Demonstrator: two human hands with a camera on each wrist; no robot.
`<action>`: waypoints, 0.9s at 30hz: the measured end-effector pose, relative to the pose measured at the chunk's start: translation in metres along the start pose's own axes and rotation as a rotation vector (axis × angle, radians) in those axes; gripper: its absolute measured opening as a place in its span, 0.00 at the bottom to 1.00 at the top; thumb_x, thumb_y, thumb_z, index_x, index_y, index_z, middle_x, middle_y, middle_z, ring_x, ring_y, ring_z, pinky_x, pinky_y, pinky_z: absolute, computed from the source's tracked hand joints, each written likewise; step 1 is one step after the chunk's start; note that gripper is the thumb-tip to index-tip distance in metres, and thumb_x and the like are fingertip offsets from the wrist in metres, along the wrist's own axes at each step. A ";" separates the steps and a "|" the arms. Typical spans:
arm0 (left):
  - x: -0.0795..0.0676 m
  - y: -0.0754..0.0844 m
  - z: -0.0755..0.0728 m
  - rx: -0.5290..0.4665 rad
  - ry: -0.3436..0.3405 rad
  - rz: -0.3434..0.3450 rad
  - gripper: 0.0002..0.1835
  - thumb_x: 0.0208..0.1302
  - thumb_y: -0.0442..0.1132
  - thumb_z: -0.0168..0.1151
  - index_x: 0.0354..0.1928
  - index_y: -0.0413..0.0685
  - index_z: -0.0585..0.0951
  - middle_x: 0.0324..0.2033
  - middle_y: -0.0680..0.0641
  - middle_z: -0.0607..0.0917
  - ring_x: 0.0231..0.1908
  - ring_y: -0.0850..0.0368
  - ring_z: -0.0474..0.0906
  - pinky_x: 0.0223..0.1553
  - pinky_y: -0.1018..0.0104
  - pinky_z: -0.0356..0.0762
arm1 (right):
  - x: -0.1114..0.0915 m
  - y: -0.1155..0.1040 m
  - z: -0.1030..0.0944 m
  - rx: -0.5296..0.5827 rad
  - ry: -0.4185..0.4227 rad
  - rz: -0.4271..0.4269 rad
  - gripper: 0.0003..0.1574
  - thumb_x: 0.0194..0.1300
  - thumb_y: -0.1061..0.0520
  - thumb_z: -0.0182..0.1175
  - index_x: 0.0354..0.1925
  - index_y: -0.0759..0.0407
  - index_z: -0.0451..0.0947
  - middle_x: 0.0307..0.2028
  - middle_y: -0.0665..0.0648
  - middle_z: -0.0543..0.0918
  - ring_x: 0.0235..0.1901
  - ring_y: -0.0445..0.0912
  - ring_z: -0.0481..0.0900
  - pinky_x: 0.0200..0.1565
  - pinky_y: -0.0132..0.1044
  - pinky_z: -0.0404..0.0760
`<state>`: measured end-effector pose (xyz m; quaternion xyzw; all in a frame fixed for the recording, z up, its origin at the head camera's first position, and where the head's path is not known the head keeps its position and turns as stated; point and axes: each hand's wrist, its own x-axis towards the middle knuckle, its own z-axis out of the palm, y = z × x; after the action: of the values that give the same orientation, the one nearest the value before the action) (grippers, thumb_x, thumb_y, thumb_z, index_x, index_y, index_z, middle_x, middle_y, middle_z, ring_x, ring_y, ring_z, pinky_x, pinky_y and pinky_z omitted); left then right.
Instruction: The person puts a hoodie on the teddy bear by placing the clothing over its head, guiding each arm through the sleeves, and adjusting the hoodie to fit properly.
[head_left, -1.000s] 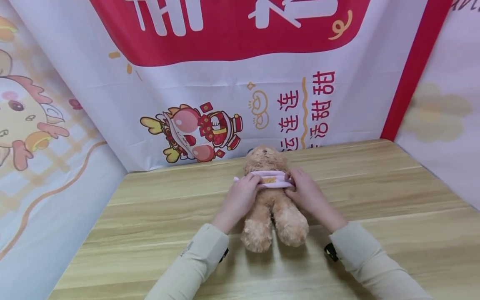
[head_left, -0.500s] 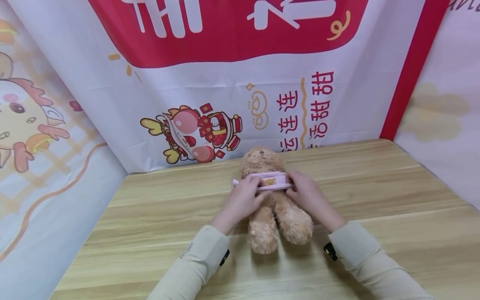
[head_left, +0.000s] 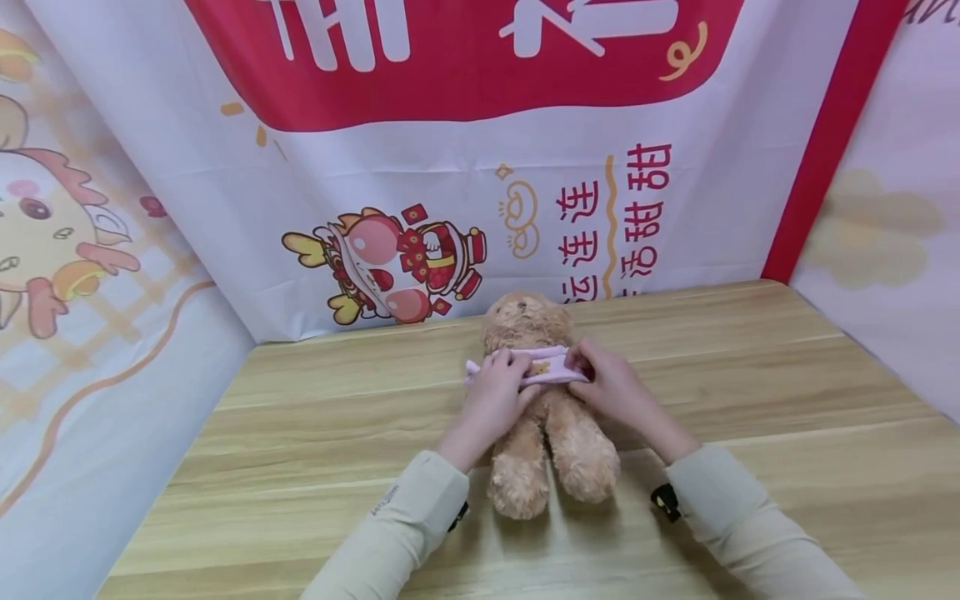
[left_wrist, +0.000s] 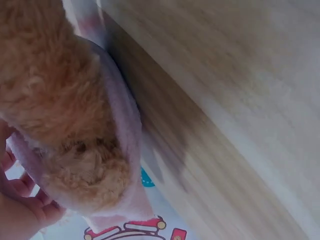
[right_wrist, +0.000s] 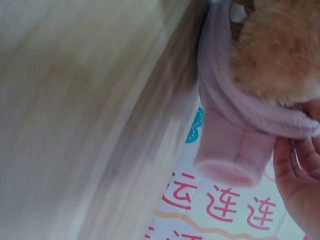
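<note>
A light-brown plush teddy bear (head_left: 552, 398) lies on its back, head toward the wall and legs toward me. Round its chest is a small lilac doll top (head_left: 553, 368) with a yellow motif on the front, bunched up above the belly. My left hand (head_left: 492, 398) grips the top's edge on the left side, and my right hand (head_left: 613, 388) pinches the edge on the right. In the right wrist view a short sleeve (right_wrist: 235, 155) sticks out, its opening showing no paw. The left wrist view shows the top's hem (left_wrist: 129, 115) loose round the fur.
The wood-grain table (head_left: 337, 442) extends to both sides of the bear. Behind its far edge hangs a white and red printed cloth (head_left: 420, 175), close to the bear's head. Another printed cloth (head_left: 112, 275) hangs at the left, and a pale one (head_left: 892, 250) at the right.
The top's front has shifted slightly toward the legs and looks flatter. The bear's legs swung right, then back left. Both hands have stayed on the edge, moving slightly.
</note>
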<state>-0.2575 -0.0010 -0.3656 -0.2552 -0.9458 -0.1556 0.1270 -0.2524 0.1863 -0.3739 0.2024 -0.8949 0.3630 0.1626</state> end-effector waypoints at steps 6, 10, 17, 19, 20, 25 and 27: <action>-0.001 -0.004 -0.004 0.072 0.094 0.127 0.12 0.68 0.47 0.57 0.38 0.49 0.83 0.40 0.46 0.83 0.45 0.51 0.79 0.44 0.57 0.80 | 0.001 0.002 -0.007 -0.018 -0.067 -0.031 0.05 0.54 0.67 0.63 0.33 0.63 0.82 0.28 0.57 0.82 0.28 0.43 0.75 0.32 0.33 0.76; -0.001 -0.009 -0.008 0.044 0.090 0.167 0.14 0.69 0.46 0.54 0.40 0.47 0.85 0.42 0.45 0.84 0.45 0.50 0.81 0.47 0.57 0.80 | 0.001 0.003 -0.013 0.071 -0.072 0.047 0.09 0.62 0.62 0.60 0.40 0.66 0.82 0.36 0.63 0.85 0.35 0.50 0.81 0.40 0.40 0.83; -0.003 -0.010 -0.013 0.014 -0.041 0.083 0.20 0.73 0.48 0.45 0.44 0.48 0.85 0.44 0.47 0.84 0.44 0.51 0.82 0.47 0.56 0.79 | -0.002 0.013 -0.027 0.007 -0.020 0.400 0.17 0.69 0.57 0.48 0.42 0.70 0.77 0.33 0.65 0.82 0.33 0.53 0.78 0.36 0.42 0.79; -0.002 -0.008 -0.014 0.036 -0.051 0.044 0.22 0.73 0.52 0.43 0.43 0.50 0.86 0.48 0.47 0.84 0.48 0.51 0.82 0.49 0.53 0.79 | -0.004 0.016 -0.029 -0.034 -0.100 0.466 0.19 0.70 0.57 0.45 0.41 0.71 0.77 0.26 0.61 0.78 0.25 0.48 0.73 0.29 0.36 0.74; -0.002 -0.007 -0.015 0.049 -0.053 0.019 0.24 0.73 0.54 0.43 0.42 0.50 0.86 0.48 0.47 0.84 0.48 0.50 0.82 0.49 0.52 0.79 | -0.005 0.017 -0.029 -0.045 -0.146 0.490 0.20 0.69 0.57 0.45 0.40 0.71 0.78 0.25 0.59 0.77 0.23 0.46 0.70 0.26 0.34 0.70; 0.000 -0.005 -0.016 0.100 -0.045 -0.050 0.25 0.66 0.62 0.50 0.30 0.51 0.85 0.39 0.48 0.84 0.37 0.51 0.81 0.42 0.52 0.81 | -0.009 0.022 -0.025 -0.035 -0.229 0.505 0.17 0.67 0.58 0.51 0.39 0.70 0.81 0.27 0.63 0.82 0.23 0.45 0.74 0.27 0.35 0.72; 0.001 -0.006 -0.014 0.112 -0.034 -0.028 0.23 0.64 0.62 0.53 0.27 0.52 0.81 0.34 0.49 0.82 0.33 0.53 0.79 0.37 0.55 0.80 | -0.008 0.022 -0.023 -0.023 -0.170 0.480 0.16 0.64 0.57 0.55 0.40 0.69 0.82 0.33 0.66 0.85 0.28 0.49 0.78 0.31 0.38 0.76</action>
<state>-0.2590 -0.0103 -0.3534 -0.2368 -0.9585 -0.1000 0.1229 -0.2526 0.2190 -0.3745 0.0118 -0.9319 0.3626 -0.0016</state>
